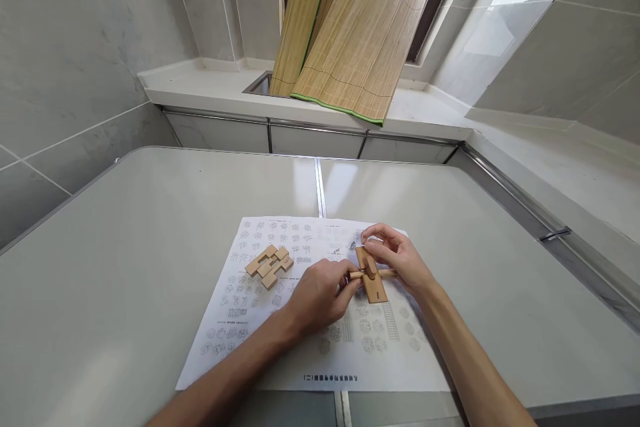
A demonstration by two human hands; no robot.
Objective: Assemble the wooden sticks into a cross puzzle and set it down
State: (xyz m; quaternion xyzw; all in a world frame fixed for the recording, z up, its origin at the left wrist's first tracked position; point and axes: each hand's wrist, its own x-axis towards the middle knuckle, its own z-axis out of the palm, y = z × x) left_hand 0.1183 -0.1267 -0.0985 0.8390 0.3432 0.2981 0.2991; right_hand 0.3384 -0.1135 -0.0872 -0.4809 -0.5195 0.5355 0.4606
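Observation:
Between my hands is a wooden puzzle [374, 285], a flat tan board crossed by a round wooden rod, with a small rounded piece at its middle. My left hand [324, 290] is closed around the rod's left end. With thumb and fingers, my right hand [397, 255] grips the board's upper end, and the rod's right end runs under that palm. Left of my left hand, several interlocked light wooden blocks [271, 265] lie on a printed paper sheet [300, 363]. The sheet carries rows of small diagrams and upside-down text.
The pale folding table [125, 267] has a metal seam [320, 187] down its middle. Beyond its far edge runs a white ledge [215, 90] with bamboo mats [355, 47] leaning by a window. Grey tiled walls stand on both sides.

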